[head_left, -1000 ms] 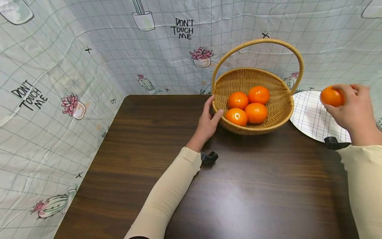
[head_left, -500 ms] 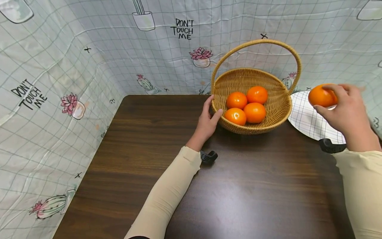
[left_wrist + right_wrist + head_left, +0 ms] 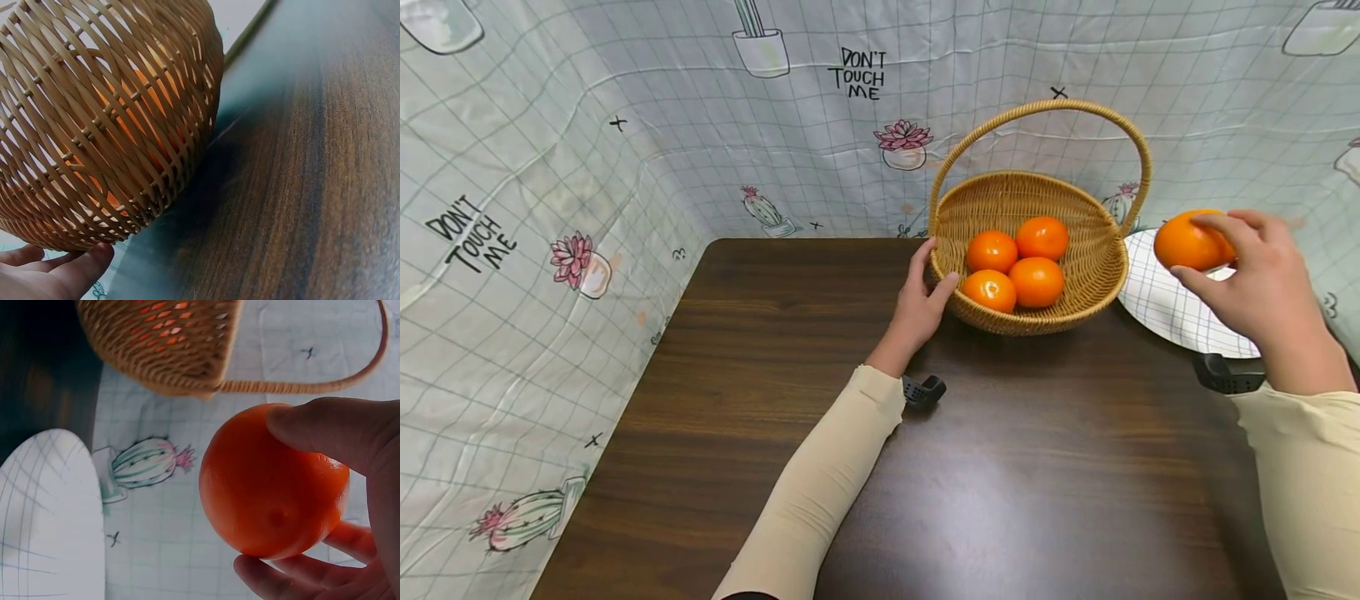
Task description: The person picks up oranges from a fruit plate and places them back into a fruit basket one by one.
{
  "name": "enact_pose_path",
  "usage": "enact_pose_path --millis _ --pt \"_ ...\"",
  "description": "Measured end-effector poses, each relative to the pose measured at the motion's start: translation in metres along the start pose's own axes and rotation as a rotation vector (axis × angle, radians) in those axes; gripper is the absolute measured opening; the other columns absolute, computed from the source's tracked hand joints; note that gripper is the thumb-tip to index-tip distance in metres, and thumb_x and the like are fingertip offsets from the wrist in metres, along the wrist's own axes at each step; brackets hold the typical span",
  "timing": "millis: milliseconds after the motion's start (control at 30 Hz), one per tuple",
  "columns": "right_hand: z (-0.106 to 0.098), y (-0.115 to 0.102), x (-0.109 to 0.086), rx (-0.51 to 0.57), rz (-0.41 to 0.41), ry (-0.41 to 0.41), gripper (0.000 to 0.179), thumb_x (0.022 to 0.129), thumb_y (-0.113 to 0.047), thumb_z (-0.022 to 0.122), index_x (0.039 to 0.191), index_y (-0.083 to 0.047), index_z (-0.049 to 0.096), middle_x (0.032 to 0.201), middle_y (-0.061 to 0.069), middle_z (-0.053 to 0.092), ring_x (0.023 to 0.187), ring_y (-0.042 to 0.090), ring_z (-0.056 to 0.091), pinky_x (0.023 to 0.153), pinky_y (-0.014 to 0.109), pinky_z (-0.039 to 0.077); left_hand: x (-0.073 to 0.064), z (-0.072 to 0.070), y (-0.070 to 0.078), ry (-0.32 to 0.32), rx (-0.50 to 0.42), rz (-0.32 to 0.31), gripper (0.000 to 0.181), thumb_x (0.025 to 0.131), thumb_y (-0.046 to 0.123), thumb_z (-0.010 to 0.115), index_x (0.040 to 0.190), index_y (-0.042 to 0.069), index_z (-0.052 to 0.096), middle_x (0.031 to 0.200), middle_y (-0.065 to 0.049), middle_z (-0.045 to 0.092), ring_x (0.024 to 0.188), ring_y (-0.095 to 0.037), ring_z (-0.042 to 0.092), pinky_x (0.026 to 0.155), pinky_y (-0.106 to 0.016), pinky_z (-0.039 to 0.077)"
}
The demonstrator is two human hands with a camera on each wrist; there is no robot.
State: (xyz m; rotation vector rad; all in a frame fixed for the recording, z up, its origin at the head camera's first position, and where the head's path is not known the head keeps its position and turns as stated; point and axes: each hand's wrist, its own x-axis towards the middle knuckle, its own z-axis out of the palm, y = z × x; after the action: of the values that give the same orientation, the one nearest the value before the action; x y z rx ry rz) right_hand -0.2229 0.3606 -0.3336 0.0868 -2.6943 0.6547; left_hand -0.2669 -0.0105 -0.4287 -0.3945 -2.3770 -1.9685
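A tan wicker basket (image 3: 1030,321) with a tall arched handle stands near the table's back edge, holding several oranges (image 3: 1036,282). Against its left side rests my left hand (image 3: 920,304), fingers and thumb spread along the rim; the left wrist view shows the fingertips touching the outer weave. To the basket's right, my right hand (image 3: 1262,279) pinches another orange (image 3: 272,487) between thumb and fingers. That orange is held up over the round white plate (image 3: 1165,304) with grid lines, apart from the basket.
The dark wood table (image 3: 1000,467) spreads out in front of both arms. A white cloth (image 3: 805,133) with a printed grid and cactus pictures hangs behind and at the left, close to the basket's back. Black wrist straps show on both arms.
My right hand has moved left with the orange, closer to the basket. The left hand stays at the basket's rim. The view has shifted slightly.
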Motion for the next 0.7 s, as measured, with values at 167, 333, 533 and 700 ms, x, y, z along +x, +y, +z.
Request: enact_pose_path --millis 167,333,533,700 --pt "-0.004 -0.011 -0.004 -0.006 -0.046 0.017 0.064 0.081 -0.021 0.077 0.139 -0.014 0.052 0.144 0.026 0.039 0.117 0.050 0.042 0.075 0.005 0.023 0.000 0.000 0.001 -0.002 0.005 -0.010 0.066 0.098 0.038 0.053 0.154 0.030 0.019 0.160 -0.003 0.026 0.139 -0.026 0.041 0.107 -0.043 0.043" --pt "-0.005 -0.020 -0.005 -0.016 -0.068 0.000 0.065 0.082 -0.024 0.077 0.141 -0.016 0.051 0.143 0.023 0.041 0.122 0.048 0.040 0.070 -0.003 0.017 0.000 -0.001 0.001 -0.004 -0.006 0.001 0.065 0.098 0.037 0.053 0.154 0.030 0.019 0.161 -0.003 0.024 0.142 -0.027 0.035 0.110 -0.049 0.038" --pt "-0.007 -0.029 -0.005 0.009 -0.140 0.009 0.065 0.080 -0.025 0.079 0.140 -0.017 0.053 0.142 0.020 0.046 0.123 0.046 0.044 0.071 -0.008 0.020 0.000 0.000 0.001 -0.008 -0.011 0.007 0.066 0.099 0.036 0.053 0.154 0.028 0.019 0.161 -0.004 0.023 0.142 -0.028 0.035 0.110 -0.052 0.037" --pt "-0.006 -0.040 -0.006 -0.009 -0.202 0.019 0.064 0.080 -0.027 0.079 0.138 -0.018 0.055 0.143 0.018 0.048 0.120 0.046 0.049 0.080 -0.005 0.030 0.000 -0.001 0.002 -0.003 -0.003 0.000 0.065 0.098 0.037 0.054 0.153 0.030 0.020 0.160 -0.005 0.024 0.142 -0.027 0.035 0.111 -0.051 0.037"
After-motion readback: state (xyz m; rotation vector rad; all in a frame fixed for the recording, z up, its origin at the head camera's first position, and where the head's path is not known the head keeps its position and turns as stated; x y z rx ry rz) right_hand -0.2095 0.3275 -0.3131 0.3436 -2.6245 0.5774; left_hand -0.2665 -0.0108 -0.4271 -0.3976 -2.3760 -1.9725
